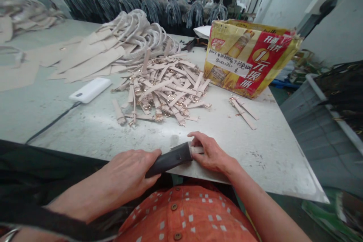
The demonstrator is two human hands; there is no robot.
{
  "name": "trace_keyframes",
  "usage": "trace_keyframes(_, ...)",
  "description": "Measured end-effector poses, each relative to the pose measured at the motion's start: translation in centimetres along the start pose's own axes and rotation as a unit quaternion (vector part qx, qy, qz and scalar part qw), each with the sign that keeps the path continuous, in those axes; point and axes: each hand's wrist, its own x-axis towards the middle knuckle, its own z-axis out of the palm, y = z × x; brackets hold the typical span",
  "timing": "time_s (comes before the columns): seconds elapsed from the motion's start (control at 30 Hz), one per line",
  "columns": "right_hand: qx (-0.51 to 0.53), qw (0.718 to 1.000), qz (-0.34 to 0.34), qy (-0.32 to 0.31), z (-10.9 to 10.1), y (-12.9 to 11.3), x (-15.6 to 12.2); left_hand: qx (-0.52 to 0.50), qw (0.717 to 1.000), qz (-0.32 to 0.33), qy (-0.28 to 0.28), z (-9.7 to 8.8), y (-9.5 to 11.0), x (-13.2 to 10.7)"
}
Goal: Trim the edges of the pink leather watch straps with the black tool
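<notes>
Left hand [124,176] grips dark tool [170,160]; right hand [211,155] pinches strap [197,150]; strap pile [167,90], carton [249,56] beyond.

Scuffed grey table [255,151], heap of beige straps [167,87], white power bank [90,90], yellow-red carton [249,56], flat beige pieces [85,60]

A heap of beige straps [166,89] lies mid-table [269,151]. At its nine o'clock sits a white power bank [90,90], its dark cable [52,121] trailing toward eight. Flat beige bags [93,58] with looped handles lie at eleven, a yellow-and-red carton [249,56] at two, two loose straps [244,109] at four, and a grey crate [312,121] off the table at three.
</notes>
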Motion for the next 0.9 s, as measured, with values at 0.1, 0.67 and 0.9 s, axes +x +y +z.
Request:
trace_keyframes(0.1, 0.035, 0.999, 0.013, -0.025, -0.7, 0.2, -0.1, 0.029, 1.000, 0.005, -0.002, -0.7, 0.1, 0.8)
trace_keyframes(0.67, 0.023, 1.000, -0.004, -0.016, -0.8, 0.6, 0.2, 0.078, 0.996, -0.021, -0.025, -2.0, 0.9, 1.8)
trace_keyframes(0.9, 0.024, 1.000, 0.006, -0.011, -0.9, 0.8, 0.2, 0.072, 0.997, -0.020, -0.029, -3.5, 2.9, 2.8)
